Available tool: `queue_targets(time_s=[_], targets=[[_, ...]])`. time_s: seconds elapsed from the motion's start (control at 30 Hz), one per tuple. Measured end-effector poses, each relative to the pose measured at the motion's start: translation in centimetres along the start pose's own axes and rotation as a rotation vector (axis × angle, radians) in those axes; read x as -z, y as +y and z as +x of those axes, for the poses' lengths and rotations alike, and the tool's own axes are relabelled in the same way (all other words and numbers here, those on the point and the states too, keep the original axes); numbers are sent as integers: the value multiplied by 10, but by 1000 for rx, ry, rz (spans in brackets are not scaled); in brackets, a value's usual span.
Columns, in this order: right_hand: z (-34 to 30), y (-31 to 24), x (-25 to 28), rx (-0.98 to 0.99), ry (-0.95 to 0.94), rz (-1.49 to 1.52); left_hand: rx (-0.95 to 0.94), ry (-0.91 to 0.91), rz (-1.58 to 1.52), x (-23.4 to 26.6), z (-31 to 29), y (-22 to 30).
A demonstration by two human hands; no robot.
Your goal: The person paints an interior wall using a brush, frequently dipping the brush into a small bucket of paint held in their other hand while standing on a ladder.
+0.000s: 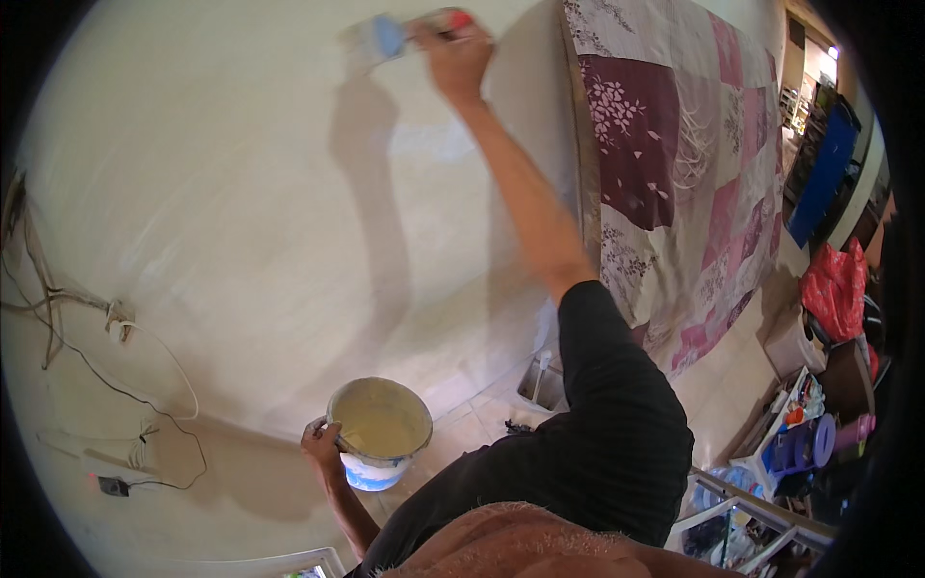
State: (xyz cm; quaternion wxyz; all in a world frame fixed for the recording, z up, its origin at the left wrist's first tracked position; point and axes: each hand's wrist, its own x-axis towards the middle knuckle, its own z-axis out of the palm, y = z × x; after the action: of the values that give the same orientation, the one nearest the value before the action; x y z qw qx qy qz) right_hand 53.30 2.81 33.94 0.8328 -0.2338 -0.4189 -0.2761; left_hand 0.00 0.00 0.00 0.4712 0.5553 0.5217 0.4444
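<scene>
My right hand is raised high against the pale wall, its fingers closed round the handle of a wide paintbrush. The brush's blue ferrule points left, and its bristles, a little blurred, meet the wall; a red part shows at the handle's other end. Low down, my left hand grips the rim of a white and blue bucket at its left side. Cream-coloured paint lies inside the bucket, which stays roughly upright. The wall carries streaky lighter patches and my arm's shadow.
A patchwork curtain hangs to the right of my arm. Sockets with loose cables are on the left wall. A grey box sits on the tiled floor by the wall. Crates, a red bag and a metal-framed rack crowd the right.
</scene>
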Motion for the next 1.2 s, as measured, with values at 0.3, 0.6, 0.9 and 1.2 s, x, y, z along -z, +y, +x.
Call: queue_targets(time_s=[0.3, 0.6, 0.9, 1.2], targets=[[98, 25, 162, 422, 267, -1088, 3, 7, 22, -11, -10, 12], [23, -10, -11, 293, -19, -633, -12, 6, 50, -10, -11, 9], [10, -55, -81, 367, -22, -444, -53, 43, -40, -1, 4, -4], [124, 37, 139, 364, 128, -1098, -13, 62, 26, 7, -3, -18]])
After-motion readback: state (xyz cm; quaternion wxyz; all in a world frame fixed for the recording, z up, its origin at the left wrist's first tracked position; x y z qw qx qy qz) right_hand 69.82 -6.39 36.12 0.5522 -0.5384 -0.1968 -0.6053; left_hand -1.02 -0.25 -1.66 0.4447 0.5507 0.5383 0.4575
